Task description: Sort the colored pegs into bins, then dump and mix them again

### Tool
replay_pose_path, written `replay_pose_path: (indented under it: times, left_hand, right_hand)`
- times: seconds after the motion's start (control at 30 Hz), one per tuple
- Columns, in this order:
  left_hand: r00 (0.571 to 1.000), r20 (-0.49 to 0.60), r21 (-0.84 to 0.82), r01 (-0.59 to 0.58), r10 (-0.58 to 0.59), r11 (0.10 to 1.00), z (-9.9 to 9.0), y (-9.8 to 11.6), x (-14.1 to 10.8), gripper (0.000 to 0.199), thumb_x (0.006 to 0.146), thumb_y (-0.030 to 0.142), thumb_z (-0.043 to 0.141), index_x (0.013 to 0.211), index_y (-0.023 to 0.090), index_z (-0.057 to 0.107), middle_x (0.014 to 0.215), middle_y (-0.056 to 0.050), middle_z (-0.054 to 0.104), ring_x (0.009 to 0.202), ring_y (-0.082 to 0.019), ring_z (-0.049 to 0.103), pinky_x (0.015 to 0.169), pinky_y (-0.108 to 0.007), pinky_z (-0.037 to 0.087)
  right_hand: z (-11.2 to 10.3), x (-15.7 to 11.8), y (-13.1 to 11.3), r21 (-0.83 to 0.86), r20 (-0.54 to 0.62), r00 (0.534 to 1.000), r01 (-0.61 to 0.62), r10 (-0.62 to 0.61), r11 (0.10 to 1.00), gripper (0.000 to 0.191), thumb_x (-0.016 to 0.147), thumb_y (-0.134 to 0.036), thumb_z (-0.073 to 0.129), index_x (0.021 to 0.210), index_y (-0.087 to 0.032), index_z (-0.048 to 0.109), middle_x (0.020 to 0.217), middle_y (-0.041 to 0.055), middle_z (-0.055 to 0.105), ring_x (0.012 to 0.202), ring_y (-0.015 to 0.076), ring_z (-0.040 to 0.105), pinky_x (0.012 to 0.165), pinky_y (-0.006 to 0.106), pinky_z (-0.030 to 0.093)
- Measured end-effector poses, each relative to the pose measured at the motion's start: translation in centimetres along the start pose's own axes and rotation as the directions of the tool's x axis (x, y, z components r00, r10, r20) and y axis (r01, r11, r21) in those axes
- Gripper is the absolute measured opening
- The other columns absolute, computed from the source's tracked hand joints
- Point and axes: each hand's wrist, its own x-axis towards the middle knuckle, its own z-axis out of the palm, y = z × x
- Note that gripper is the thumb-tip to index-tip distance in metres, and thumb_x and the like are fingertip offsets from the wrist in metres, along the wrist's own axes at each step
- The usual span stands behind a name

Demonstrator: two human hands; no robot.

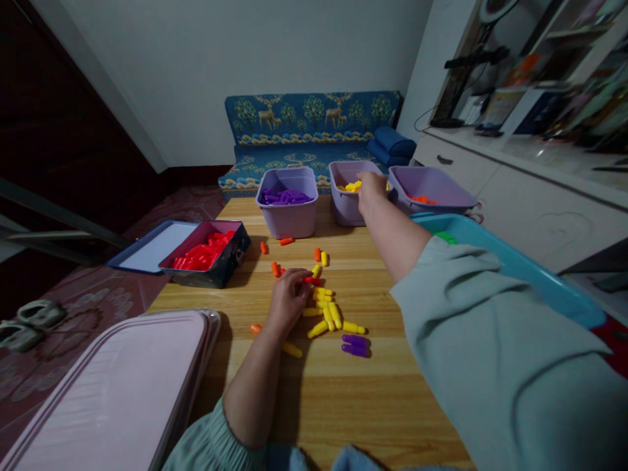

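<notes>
My left hand (pixel 288 299) is low over the wooden table, its fingertips pinched on a small red plastic peg-like piece (pixel 313 280). Just right of it lies a loose cluster of yellow pieces (pixel 335 315), with two purple pieces (pixel 354 345) nearer to me. A few orange pieces (pixel 263 248) are scattered beyond the hand. My right hand (pixel 371 188) reaches into the middle lilac bin (pixel 349 209), which has yellow pieces (pixel 350 187) in it. Its fingers are hidden, so whether it holds anything does not show.
A lilac bin (pixel 289 219) holds purple pieces; another lilac bin (pixel 432 186) holds orange ones. Red pieces fill an open dark tin box (pixel 228 265) at left. Pale lids (pixel 122 386) lie front left, and a blue tub (pixel 520 261) with something green stands at right, partly behind my sleeve.
</notes>
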Motion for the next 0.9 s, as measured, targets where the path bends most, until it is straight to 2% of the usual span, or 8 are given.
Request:
replay_pose_path:
  times: [0.13,0.23,0.4,0.47,0.53,0.6,0.67,0.9]
  left_hand:
    - [0.987,-0.156,0.152,-0.019,0.042,0.988,-0.8,0.2,0.0,0.020,0.085,0.015,0.054,0.089,0.019,0.073,0.097,-0.008,0.070,0.089,-0.021,0.063,0.084,-0.035,0.051]
    - [0.960,-0.272,0.353,0.031,0.071,0.935,-1.1,-0.2,-0.2,0.024,0.084,0.017,0.055,0.098,0.021,0.073,0.112,-0.011,0.067,0.107,-0.028,0.057,0.097,-0.045,0.045]
    - [0.985,-0.153,0.585,0.156,-0.080,0.796,-0.6,-1.0,-0.5,0.043,0.082,0.011,0.049,0.122,0.015,0.065,0.137,-0.017,0.053,0.131,-0.033,0.043,0.107,-0.049,0.039]
    - [0.988,-0.086,0.632,0.153,-0.128,0.760,-0.3,-1.0,-0.5,0.047,0.081,0.009,0.046,0.125,0.012,0.062,0.142,-0.019,0.048,0.132,-0.033,0.043,0.107,-0.048,0.039]
    - [0.988,-0.061,0.649,0.147,-0.141,0.747,-0.3,-1.0,-0.6,0.048,0.081,0.007,0.045,0.126,0.011,0.061,0.143,-0.020,0.047,0.130,-0.032,0.046,0.106,-0.046,0.040]
    - [0.989,-0.062,0.647,0.141,-0.133,0.749,-0.4,-0.9,-0.6,0.046,0.082,0.007,0.044,0.125,0.009,0.061,0.142,-0.020,0.048,0.126,-0.031,0.050,0.104,-0.043,0.042]
    - [0.989,-0.081,0.636,0.146,-0.123,0.758,-0.6,-0.8,-0.5,0.043,0.084,0.008,0.043,0.123,0.010,0.062,0.138,-0.019,0.051,0.122,-0.030,0.053,0.101,-0.041,0.044]
    - [0.991,-0.096,0.567,0.134,-0.096,0.813,-1.1,-0.1,-0.4,0.031,0.083,0.010,0.049,0.103,0.017,0.071,0.116,-0.011,0.063,0.105,-0.026,0.058,0.093,-0.037,0.046]
  right_hand:
    - [-0.2,-1.2,-0.9,-0.080,-0.030,0.995,-0.102,0.100,0.992,0.022,0.077,-0.008,0.046,0.094,-0.002,0.058,0.087,0.0082,0.061,0.092,0.0212,0.065,0.076,0.035,0.049]
    - [-0.5,-2.3,-1.8,-0.217,-0.059,0.995,-0.097,0.086,0.971,0.023,0.070,-0.005,0.053,0.091,-0.004,0.061,0.090,0.0109,0.063,0.094,0.0252,0.064,0.080,0.040,0.050]
    - [-0.7,-6.7,-1.9,-0.387,0.064,0.967,0.252,-0.246,0.887,0.032,0.074,-0.004,0.047,0.097,-0.011,0.068,0.105,0.0110,0.067,0.104,0.0225,0.061,0.093,0.037,0.048]
    - [-0.7,-9.6,-0.7,-0.408,0.311,0.901,0.413,-0.302,0.814,0.039,0.075,-0.002,0.044,0.100,-0.015,0.071,0.106,0.0076,0.069,0.102,0.0197,0.061,0.093,0.034,0.048]
    - [-0.9,-12.7,0.9,-0.441,0.618,0.765,0.527,-0.180,0.726,0.046,0.073,0.000,0.046,0.103,-0.021,0.073,0.109,0.0027,0.070,0.105,0.0180,0.061,0.096,0.032,0.047]
    - [-1.4,-15.4,2.5,-0.524,0.742,0.671,0.589,-0.010,0.615,0.049,0.073,0.001,0.051,0.107,-0.025,0.073,0.123,0.0016,0.066,0.116,0.0188,0.056,0.100,0.030,0.043]
    - [-2.2,-17.2,3.6,-0.569,0.779,0.619,0.633,0.098,0.525,0.045,0.075,-0.002,0.053,0.110,-0.024,0.073,0.131,0.0041,0.062,0.120,0.0212,0.053,0.100,0.030,0.043]
    - [-5.2,-19.7,3.1,-0.637,0.733,0.679,0.668,0.035,0.385,0.028,0.082,-0.014,0.057,0.102,-0.023,0.076,0.107,0.0109,0.065,0.108,0.0234,0.052,0.091,0.032,0.042]
